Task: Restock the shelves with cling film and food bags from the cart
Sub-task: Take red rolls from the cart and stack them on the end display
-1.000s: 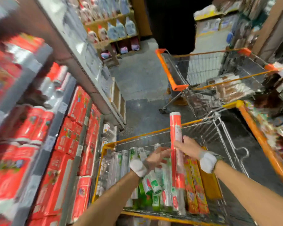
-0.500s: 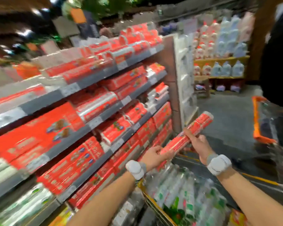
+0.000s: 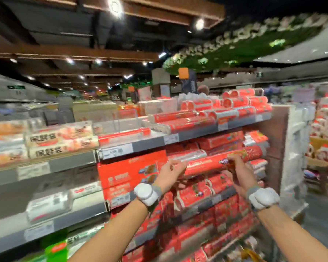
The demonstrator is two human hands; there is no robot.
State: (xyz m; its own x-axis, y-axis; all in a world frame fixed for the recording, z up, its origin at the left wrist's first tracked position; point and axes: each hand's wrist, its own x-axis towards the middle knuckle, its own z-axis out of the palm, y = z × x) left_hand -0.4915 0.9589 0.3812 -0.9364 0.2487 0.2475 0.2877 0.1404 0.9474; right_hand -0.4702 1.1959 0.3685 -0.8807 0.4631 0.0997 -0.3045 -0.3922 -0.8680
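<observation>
Cling film roll (image 3: 204,164), blurred, held by left hand (image 3: 169,173) and right hand (image 3: 239,170).

The long red roll (image 3: 203,165) wore glossy plastic film that caught the light. The shelf fronts (image 3: 151,143) looked like matt grey painted metal. The red boxes (image 3: 129,173) seemed smooth printed card. The white wrist units (image 3: 145,193) looked like hard matt plastic on grey cloth straps.

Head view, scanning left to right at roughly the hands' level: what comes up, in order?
White food-bag boxes → red boxes → left hand, gripping one end of the red roll → right hand, on the same roll → white shelving end → blurred red-and-white goods.
</observation>
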